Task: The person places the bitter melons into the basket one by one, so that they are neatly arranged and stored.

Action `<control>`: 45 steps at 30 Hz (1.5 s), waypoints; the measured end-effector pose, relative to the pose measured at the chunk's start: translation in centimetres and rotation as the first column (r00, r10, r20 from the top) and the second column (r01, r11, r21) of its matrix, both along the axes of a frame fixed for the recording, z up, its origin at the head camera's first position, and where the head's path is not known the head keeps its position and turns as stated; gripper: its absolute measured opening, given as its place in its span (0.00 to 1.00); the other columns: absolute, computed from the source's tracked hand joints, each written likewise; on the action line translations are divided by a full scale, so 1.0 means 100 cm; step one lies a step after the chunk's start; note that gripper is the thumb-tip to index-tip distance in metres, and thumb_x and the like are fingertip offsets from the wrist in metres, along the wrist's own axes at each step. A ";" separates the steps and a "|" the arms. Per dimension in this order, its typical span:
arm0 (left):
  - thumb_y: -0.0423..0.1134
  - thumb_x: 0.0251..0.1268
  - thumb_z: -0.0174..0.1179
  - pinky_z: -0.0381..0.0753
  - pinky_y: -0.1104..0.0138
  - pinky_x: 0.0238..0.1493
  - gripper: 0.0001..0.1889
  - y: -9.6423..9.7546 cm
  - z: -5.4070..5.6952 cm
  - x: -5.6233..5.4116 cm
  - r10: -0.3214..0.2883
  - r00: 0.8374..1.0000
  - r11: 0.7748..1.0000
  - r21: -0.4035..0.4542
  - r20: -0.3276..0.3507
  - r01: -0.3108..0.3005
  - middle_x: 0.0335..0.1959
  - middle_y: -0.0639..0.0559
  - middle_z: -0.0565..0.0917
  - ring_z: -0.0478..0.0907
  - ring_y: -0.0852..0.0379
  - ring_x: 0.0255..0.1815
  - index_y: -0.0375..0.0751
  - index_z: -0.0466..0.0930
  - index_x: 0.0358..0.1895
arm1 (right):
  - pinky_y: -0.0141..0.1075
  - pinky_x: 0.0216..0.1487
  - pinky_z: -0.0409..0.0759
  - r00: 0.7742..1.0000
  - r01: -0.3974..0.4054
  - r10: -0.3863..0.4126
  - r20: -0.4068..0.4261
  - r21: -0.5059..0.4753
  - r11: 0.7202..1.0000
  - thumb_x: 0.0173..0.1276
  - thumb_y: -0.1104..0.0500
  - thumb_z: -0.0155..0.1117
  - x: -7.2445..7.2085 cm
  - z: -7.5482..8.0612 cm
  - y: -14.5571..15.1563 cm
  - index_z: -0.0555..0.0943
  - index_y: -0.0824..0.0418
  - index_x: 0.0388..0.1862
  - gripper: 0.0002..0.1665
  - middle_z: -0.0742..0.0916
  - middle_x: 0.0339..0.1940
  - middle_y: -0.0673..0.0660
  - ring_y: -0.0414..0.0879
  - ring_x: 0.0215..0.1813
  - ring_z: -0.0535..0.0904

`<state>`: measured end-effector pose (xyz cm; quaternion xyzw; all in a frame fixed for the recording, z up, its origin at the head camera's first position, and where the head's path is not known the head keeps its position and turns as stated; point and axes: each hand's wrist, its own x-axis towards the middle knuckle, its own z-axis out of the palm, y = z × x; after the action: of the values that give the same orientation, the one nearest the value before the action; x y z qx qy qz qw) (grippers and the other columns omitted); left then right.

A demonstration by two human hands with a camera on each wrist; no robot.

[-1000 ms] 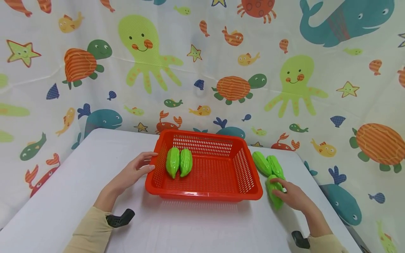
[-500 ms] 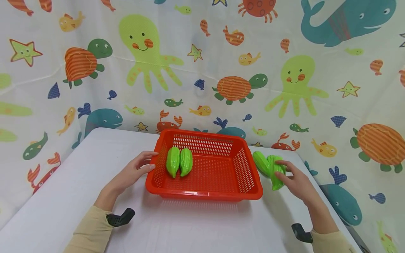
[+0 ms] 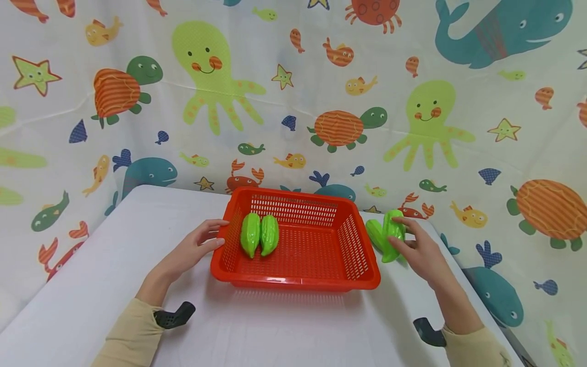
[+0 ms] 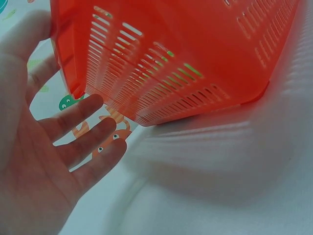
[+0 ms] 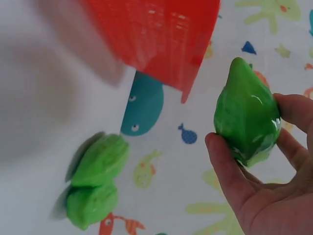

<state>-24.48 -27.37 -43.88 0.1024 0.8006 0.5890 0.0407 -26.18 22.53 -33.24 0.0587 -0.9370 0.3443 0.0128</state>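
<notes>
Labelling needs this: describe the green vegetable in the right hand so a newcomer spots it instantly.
Start at the red basket on the white table. Right of it in the head view, two loose vegetables lie near the right hand. Yours is the green vegetable pinched in that hand, the only one held up.

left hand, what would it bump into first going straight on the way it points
Most likely the left side of the red basket. In the head view, the left hand points towards it; whether the two touch is hard to tell.
</notes>
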 end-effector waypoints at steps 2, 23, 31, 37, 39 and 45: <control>0.50 0.70 0.57 0.78 0.46 0.55 0.29 0.000 0.000 0.000 0.000 1.000 1.000 -0.002 0.001 0.000 0.69 0.39 0.65 0.58 0.34 0.70 0.51 0.62 0.71 | 0.50 0.46 0.84 1.000 -0.018 0.018 0.005 -0.032 0.999 0.73 0.43 0.58 0.000 0.002 -0.004 0.61 0.54 0.74 0.37 0.67 0.69 0.71 0.69 0.58 0.76; 0.50 0.70 0.57 0.77 0.45 0.56 0.28 0.000 0.001 0.001 0.003 1.000 1.000 -0.006 -0.007 -0.003 0.69 0.38 0.65 0.60 0.34 0.70 0.51 0.62 0.71 | 0.45 0.45 0.85 0.994 -0.098 0.102 0.024 -0.125 0.987 0.70 0.42 0.61 -0.017 0.007 -0.040 0.65 0.50 0.72 0.35 0.69 0.70 0.66 0.66 0.59 0.78; 0.50 0.70 0.57 0.77 0.44 0.56 0.28 0.000 0.000 0.001 0.004 1.000 1.000 -0.011 -0.014 -0.004 0.69 0.39 0.66 0.60 0.35 0.69 0.51 0.63 0.71 | 0.47 0.47 0.84 0.991 -0.127 0.130 0.042 -0.070 0.989 0.69 0.43 0.63 -0.025 0.016 -0.048 0.65 0.47 0.72 0.35 0.70 0.70 0.64 0.65 0.61 0.76; 0.50 0.70 0.57 0.77 0.44 0.56 0.28 0.001 0.001 0.001 0.005 1.000 1.000 -0.011 -0.016 -0.005 0.69 0.39 0.66 0.61 0.35 0.69 0.51 0.63 0.70 | 0.46 0.47 0.84 0.984 -0.154 0.158 0.082 -0.055 0.987 0.69 0.46 0.63 -0.029 0.019 -0.058 0.66 0.51 0.72 0.35 0.71 0.68 0.64 0.65 0.62 0.75; 0.50 0.70 0.57 0.77 0.44 0.56 0.28 0.001 0.001 0.001 0.007 1.000 1.000 -0.011 -0.016 -0.007 0.68 0.39 0.66 0.61 0.35 0.69 0.51 0.63 0.70 | 0.46 0.46 0.85 0.982 -0.164 0.168 0.081 -0.056 0.985 0.69 0.47 0.63 -0.031 0.018 -0.061 0.66 0.51 0.71 0.34 0.72 0.68 0.64 0.64 0.61 0.76; 0.50 0.70 0.57 0.76 0.43 0.56 0.28 0.001 0.001 0.001 0.006 1.000 1.000 -0.013 -0.015 -0.006 0.69 0.38 0.66 0.60 0.35 0.69 0.51 0.63 0.70 | 0.46 0.44 0.85 0.974 -0.212 0.219 0.066 -0.096 0.973 0.69 0.52 0.64 -0.037 0.014 -0.069 0.68 0.54 0.70 0.32 0.73 0.66 0.62 0.62 0.57 0.79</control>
<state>-24.35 -27.32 -43.81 0.1039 0.8049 0.5833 0.0336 -29.93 15.59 -31.80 0.1463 -0.9088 0.3865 -0.0578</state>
